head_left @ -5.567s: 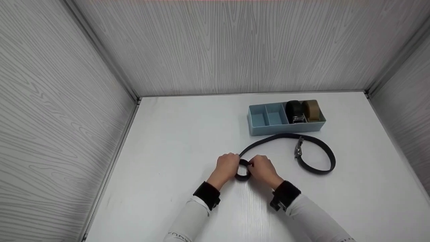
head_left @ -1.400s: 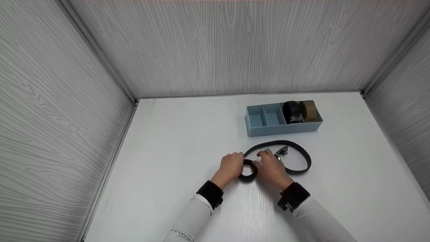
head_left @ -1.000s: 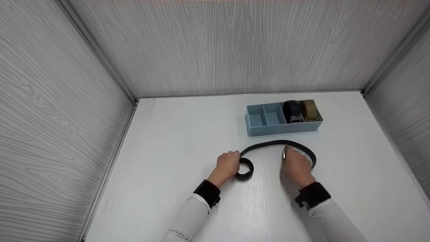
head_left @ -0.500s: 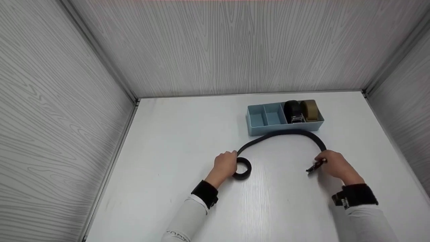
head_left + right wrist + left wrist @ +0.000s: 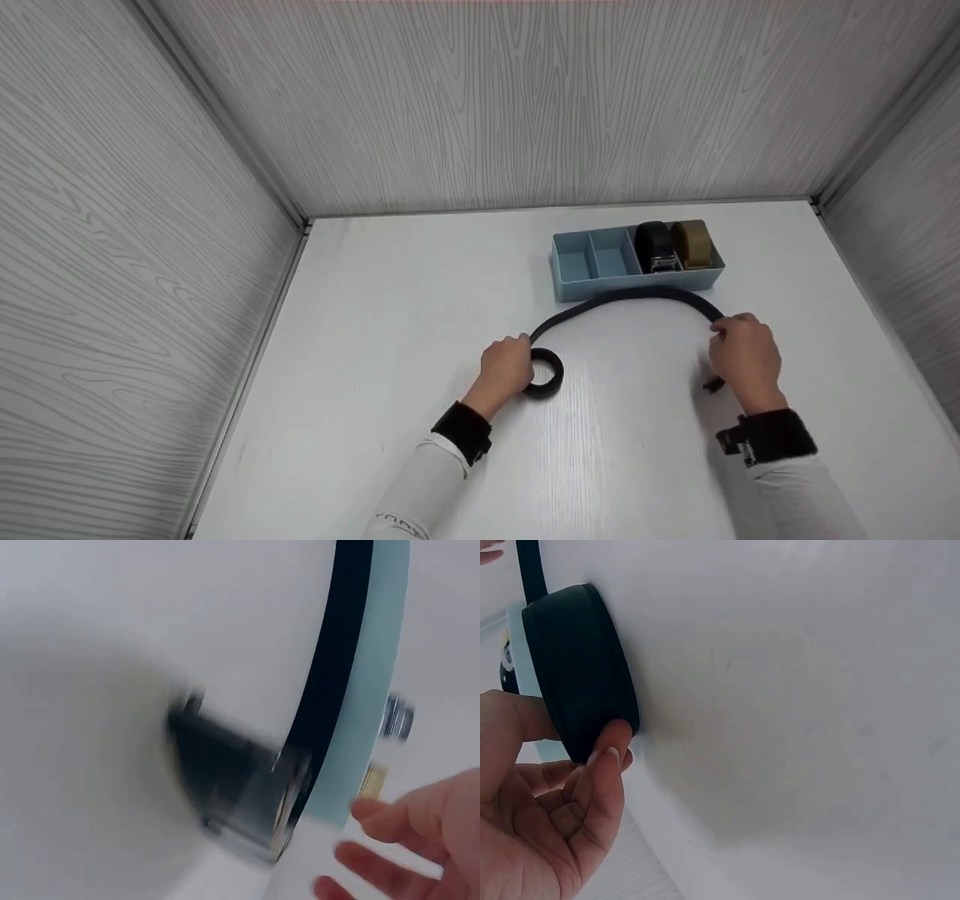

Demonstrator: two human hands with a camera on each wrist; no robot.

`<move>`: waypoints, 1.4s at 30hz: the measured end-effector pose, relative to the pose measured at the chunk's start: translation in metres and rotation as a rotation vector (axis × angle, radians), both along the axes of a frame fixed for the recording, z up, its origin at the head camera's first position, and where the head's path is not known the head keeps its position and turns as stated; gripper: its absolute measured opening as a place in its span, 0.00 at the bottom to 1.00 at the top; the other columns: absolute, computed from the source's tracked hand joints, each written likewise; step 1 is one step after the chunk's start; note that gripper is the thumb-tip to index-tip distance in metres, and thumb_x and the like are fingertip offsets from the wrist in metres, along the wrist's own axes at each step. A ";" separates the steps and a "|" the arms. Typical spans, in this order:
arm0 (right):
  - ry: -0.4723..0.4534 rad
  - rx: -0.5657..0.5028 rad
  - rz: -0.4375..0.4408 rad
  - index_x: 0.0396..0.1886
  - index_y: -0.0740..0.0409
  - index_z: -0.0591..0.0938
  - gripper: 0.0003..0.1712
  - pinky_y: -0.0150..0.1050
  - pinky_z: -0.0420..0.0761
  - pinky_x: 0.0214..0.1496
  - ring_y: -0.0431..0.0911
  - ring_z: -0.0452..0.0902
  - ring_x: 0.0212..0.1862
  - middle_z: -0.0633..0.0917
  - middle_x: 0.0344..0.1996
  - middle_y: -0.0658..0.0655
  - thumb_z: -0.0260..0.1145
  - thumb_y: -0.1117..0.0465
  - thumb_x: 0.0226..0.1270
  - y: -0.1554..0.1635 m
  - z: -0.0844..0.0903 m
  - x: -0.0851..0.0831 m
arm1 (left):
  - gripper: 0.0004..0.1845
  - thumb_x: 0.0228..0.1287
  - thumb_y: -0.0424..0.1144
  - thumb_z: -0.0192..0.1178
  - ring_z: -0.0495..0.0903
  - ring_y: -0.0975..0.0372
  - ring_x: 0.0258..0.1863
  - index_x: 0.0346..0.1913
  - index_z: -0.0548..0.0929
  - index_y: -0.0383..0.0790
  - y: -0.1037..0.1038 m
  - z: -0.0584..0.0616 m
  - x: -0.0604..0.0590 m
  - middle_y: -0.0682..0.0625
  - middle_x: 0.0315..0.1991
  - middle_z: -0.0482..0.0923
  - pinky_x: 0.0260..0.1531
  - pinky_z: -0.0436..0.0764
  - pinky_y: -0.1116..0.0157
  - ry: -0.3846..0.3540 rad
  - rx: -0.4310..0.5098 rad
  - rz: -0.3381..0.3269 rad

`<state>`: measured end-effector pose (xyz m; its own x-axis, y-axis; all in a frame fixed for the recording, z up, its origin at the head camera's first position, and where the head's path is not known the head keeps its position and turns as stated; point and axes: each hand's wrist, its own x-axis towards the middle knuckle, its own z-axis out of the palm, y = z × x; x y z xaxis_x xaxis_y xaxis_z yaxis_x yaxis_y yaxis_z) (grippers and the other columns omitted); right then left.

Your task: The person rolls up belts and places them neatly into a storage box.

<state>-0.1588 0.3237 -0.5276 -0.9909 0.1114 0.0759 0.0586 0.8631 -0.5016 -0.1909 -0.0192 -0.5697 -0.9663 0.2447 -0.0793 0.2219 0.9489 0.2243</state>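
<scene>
A black belt (image 5: 637, 293) lies in an arc on the white table, its left end wound into a ring-shaped coil (image 5: 556, 375) standing on edge. My left hand (image 5: 506, 367) pinches this coil between thumb and fingers, as the left wrist view shows. At the belt's other end is the metal buckle (image 5: 240, 784), blurred in the right wrist view. My right hand (image 5: 748, 356) is beside the buckle end, partly hiding it in the head view. Its fingertips (image 5: 367, 810) are spread apart from the strap and hold nothing.
Behind the belt stands a light blue box (image 5: 637, 286) with compartments, the strap passing close along its front. A rolled black belt (image 5: 654, 244) and a rolled brown belt (image 5: 695, 244) sit in its right compartments. Grey wood-patterned walls (image 5: 480, 112) surround the table.
My right hand left the coil, took the buckle end and drew it right, widening the arc toward the box. It has since let go. My left hand keeps its hold on the coil.
</scene>
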 end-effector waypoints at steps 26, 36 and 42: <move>-0.339 -0.347 0.223 0.42 0.66 0.76 0.09 0.35 0.73 0.21 0.44 0.77 0.16 0.80 0.16 0.55 0.62 0.68 0.62 -0.181 -0.042 -0.003 | 0.05 0.59 0.35 0.65 0.83 0.53 0.28 0.33 0.81 0.36 0.006 0.005 0.003 0.43 0.30 0.83 0.26 0.79 0.58 -0.049 0.031 -0.030; -0.309 -0.202 0.403 0.44 0.62 0.83 0.12 0.42 0.76 0.32 0.46 0.76 0.27 0.84 0.31 0.57 0.64 0.71 0.60 -0.170 -0.037 -0.012 | 0.11 0.64 0.43 0.64 0.81 0.57 0.24 0.31 0.82 0.37 0.010 0.001 0.002 0.47 0.25 0.81 0.22 0.77 0.61 -0.034 0.016 -0.148; -0.275 -0.184 0.365 0.50 0.67 0.83 0.17 0.46 0.76 0.42 0.48 0.77 0.37 0.85 0.39 0.60 0.65 0.69 0.60 -0.170 -0.038 -0.011 | 0.05 0.61 0.36 0.64 0.82 0.52 0.27 0.32 0.82 0.38 0.013 -0.004 0.002 0.45 0.27 0.82 0.26 0.78 0.57 0.023 -0.014 -0.159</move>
<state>-0.1701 0.1533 -0.5656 -0.9483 -0.2598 -0.1826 -0.0791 0.7503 -0.6564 -0.1886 -0.0066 -0.5732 -0.9171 0.3939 -0.0620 0.3746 0.9043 0.2047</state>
